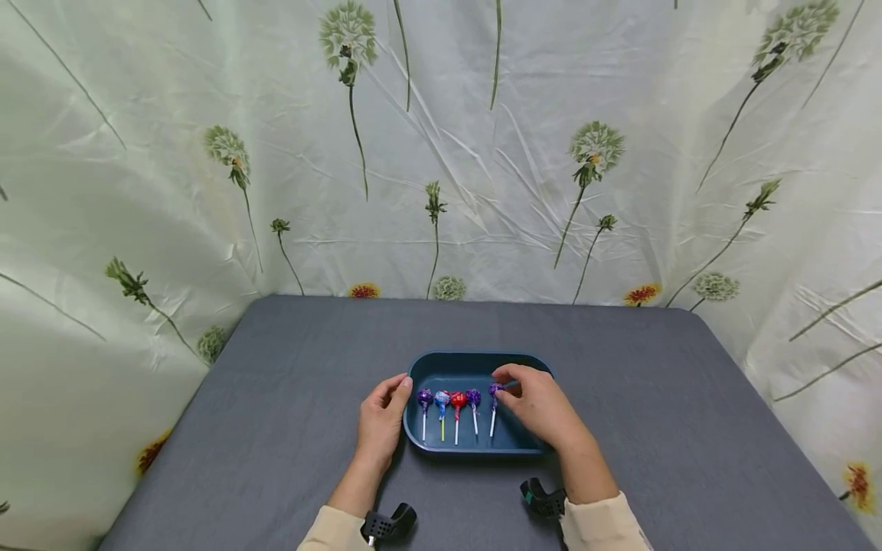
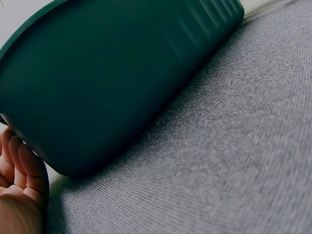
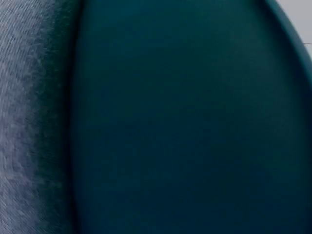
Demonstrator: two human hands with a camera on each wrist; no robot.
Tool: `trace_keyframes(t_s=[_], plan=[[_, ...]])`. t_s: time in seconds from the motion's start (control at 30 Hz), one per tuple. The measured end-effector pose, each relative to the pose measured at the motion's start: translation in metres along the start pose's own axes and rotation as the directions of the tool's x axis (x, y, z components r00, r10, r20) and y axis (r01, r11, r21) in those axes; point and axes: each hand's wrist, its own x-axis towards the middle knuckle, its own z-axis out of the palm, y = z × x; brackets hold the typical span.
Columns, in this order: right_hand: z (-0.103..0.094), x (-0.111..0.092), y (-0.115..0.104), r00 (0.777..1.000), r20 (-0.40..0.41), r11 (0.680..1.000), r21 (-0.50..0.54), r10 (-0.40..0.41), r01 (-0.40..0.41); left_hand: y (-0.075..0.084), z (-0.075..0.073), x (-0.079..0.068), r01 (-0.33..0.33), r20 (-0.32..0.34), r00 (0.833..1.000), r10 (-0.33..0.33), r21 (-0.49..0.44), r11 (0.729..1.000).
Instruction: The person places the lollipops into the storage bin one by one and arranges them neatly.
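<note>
A dark blue tray point(image 1: 475, 450) holds a row of lollipops. From the left come a purple lollipop point(image 1: 425, 398), a blue one point(image 1: 442, 400) with a yellow stick, a red one point(image 1: 458, 400) and another purple one point(image 1: 473, 397). At the row's right end, my right hand point(image 1: 540, 405) pinches a further purple lollipop point(image 1: 493, 409) by its wrapped head, its white stick pointing toward me. My left hand point(image 1: 381, 417) grips the tray's left end, thumb at the rim. Curled fingers point(image 2: 29, 168) show against the tray's outer wall point(image 2: 97, 87) in the left wrist view; the right wrist view shows only tray wall and cloth.
Grey cloth point(image 1: 303, 367) covers the table around the tray. A white curtain point(image 1: 482, 153) with dandelion prints hangs behind and at both sides. Black wrist cameras sit on the left wrist point(image 1: 387, 523) and the right wrist point(image 1: 543, 501), near the tray's front.
</note>
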Motion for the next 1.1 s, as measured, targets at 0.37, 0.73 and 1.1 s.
trace_keyframes(t_s=[0.37, 0.73, 1.1], plan=[[0.014, 0.009, 0.006, 1.0, 0.009, 1.0, -0.006, -0.015, 0.015, 0.0, 0.0, 0.0, 0.0, 0.001, 1.0, 0.0, 0.001, 1.0], [0.02, 0.011, 0.009, 1.0, 0.012, 1.0, -0.004, -0.008, 0.008, 0.002, -0.001, 0.001, 0.003, 0.007, 1.0, -0.003, 0.004, 1.0], [0.02, 0.01, 0.009, 1.0, -0.006, 0.999, -0.019, -0.027, 0.026, 0.002, 0.0, -0.001, 0.004, 0.007, 1.0, -0.004, 0.012, 1.0]])
